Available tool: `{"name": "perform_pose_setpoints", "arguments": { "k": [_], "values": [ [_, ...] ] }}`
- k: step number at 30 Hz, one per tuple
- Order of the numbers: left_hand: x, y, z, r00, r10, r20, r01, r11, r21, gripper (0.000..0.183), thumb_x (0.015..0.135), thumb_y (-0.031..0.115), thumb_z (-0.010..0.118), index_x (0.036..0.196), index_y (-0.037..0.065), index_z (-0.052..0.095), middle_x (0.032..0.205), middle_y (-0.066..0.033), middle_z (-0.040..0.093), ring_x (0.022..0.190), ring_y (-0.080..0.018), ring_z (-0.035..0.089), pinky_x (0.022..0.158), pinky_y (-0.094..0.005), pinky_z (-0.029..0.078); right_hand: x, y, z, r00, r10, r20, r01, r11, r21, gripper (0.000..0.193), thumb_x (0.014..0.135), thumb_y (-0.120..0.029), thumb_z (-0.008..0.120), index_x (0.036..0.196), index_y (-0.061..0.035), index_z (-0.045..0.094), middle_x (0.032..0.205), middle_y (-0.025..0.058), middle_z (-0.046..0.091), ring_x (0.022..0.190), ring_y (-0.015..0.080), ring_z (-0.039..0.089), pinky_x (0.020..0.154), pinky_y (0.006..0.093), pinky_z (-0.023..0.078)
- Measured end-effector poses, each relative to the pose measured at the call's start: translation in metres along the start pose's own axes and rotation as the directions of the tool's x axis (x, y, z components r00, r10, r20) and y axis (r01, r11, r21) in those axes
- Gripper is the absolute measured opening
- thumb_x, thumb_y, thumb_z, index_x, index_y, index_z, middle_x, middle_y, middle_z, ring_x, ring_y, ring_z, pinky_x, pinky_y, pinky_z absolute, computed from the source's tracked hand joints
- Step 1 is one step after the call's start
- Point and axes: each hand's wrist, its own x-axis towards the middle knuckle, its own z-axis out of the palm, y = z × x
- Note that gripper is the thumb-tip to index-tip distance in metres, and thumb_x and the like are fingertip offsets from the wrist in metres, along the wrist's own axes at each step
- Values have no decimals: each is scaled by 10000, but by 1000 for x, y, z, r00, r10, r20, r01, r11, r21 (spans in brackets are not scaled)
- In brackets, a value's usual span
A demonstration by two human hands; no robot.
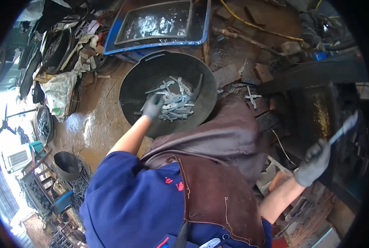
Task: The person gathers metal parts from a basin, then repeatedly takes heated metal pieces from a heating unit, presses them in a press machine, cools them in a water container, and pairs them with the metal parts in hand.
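Note:
A wide dark round basin point(130, 89) stands in front of me with a loose heap of grey metal pieces point(177, 105) in it, long, narrow and irregular in outline. My left hand point(152, 108), in a grey glove, is inside the basin at the left edge of the heap. Its fingers point into the pieces and are too dark to read, so whether it grips one is unclear. Off to the right, my right hand point(315, 160), also gloved in grey, is closed around one end of a long pale grey metal piece point(344, 126). The free end points up and away, beside dark machinery.
A blue-rimmed tank of water point(157, 25) stands just beyond the basin. Dark heavy machinery point(312, 99) rises at the right, with a few metal pieces point(251, 97) lying near it. Sacks point(59, 93) and a bucket point(67, 165) are at the left. My brown leather apron point(221, 132) covers my lap.

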Motion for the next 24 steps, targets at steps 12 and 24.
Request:
{"name": "perform_pose_setpoints", "arguments": {
  "k": [12,24],
  "values": [
    [19,42,64,772,118,625,-613,397,683,887,722,481,648,1382,-5,309,1348,-167,425,1260,-324,403,1042,-466,297,-51,35,166,765,380,519,-418,907,-47,416,957,-304,521,1246,-4,519,823,57,630,665,86,582,586,208,477],
    [66,60,1,898,284,337,-145,913,-382,498,800,5,533,1295,15,474,1206,-108,596,1037,-202,600,853,-312,482,-74,59,169,779,367,508,-385,920,-75,282,969,-159,486,1204,-18,553,781,24,612,643,51,547,584,194,461]
  ]
}}
